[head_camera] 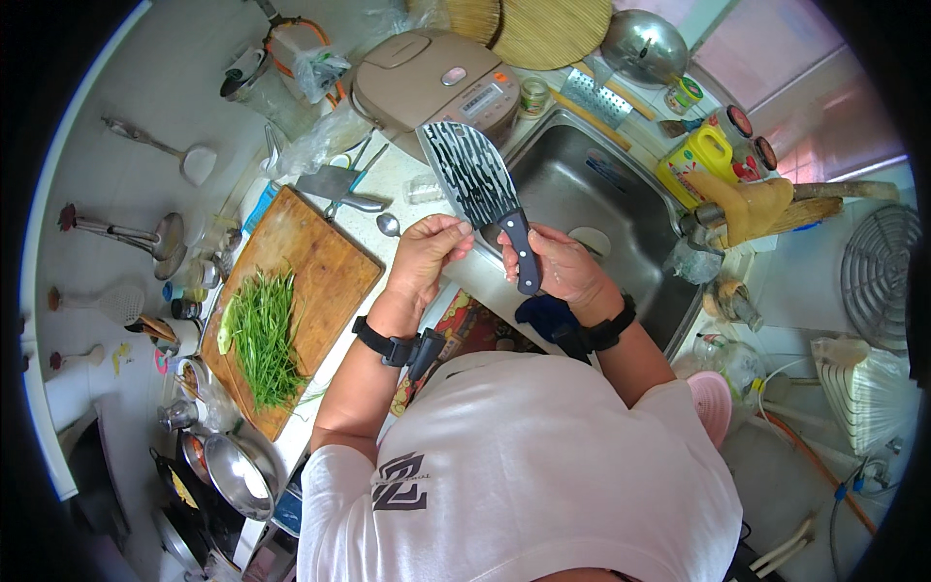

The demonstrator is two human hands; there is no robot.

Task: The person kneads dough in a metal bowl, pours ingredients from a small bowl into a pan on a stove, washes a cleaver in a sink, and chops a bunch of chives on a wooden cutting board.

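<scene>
A kitchen cleaver [469, 174] with black-and-pale streaks on its blade is held up between the counter and the sink. My right hand [571, 269] grips its black riveted handle [522, 251], and the blade points away from me. My left hand [429, 251] has its thumb and curled fingers drawn together by the blade's heel; whether they pinch the edge is unclear. To the left, a wooden cutting board [331, 254] bears a heap of cut green stalks, possibly chives [265, 342]. A stainless steel sink [618, 211] lies beyond my right hand.
A rice cooker [429, 76] stands behind the cleaver. A spoon [388, 225] and a second cleaver [342, 188] lie beside the board. Steel bowls [240, 476] sit at lower left. A yellow jug [694, 164] and a grater [596, 98] border the sink.
</scene>
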